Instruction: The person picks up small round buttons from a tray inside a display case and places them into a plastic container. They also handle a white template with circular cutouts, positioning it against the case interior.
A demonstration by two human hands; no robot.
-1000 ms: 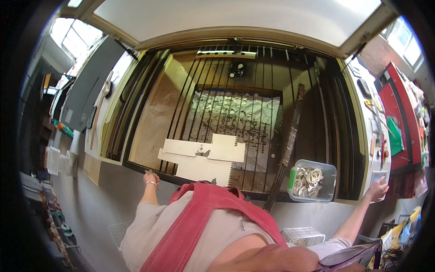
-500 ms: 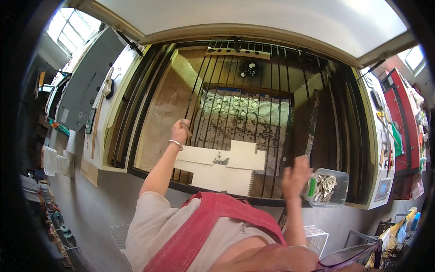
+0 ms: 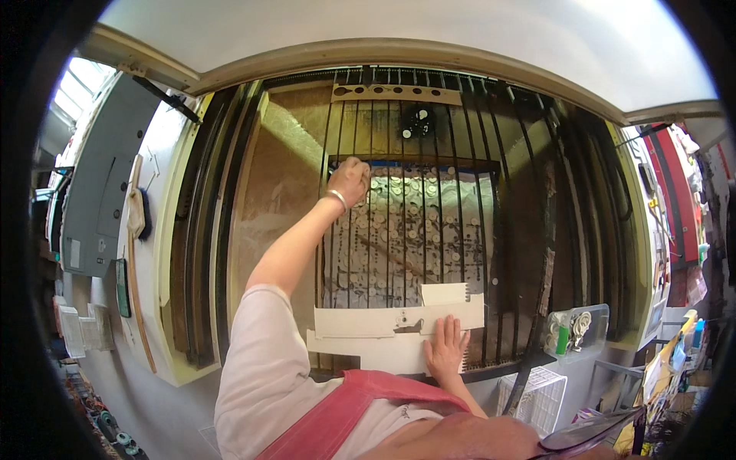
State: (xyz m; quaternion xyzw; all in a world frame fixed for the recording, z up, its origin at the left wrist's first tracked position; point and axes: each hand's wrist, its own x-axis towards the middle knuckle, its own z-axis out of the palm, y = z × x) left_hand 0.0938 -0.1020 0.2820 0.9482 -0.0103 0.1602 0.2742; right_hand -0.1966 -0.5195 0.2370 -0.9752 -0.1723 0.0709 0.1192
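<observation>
Reaching far into the open machine, the left hand (image 3: 349,180) sits at the upper middle of the frame, its grip closed on the top left corner of the cut sheet (image 3: 406,230), a pale panel riddled with small round cut-outs. That sheet lies flat on the dark slatted bed (image 3: 521,230) in the centre of the frame, framed by a thin dark-blue edge along its top. A thin bracelet (image 3: 337,198) circles the left wrist.

Lower down, at the bottom middle, the right hand (image 3: 446,349) rests palm down with fingers spread and flat, gripping nothing, on a stack of white card pieces (image 3: 368,322) that lie across the front edge of the bed. One of these pieces has a toothed upper edge.

Right of the cards, at the lower right, a clear plastic box (image 3: 575,330) holding small rings and a green item stands on the front ledge. Below it sits a white wire basket (image 3: 537,395). The raised pale lid (image 3: 399,23) of the machine spans the top of the frame.
</observation>
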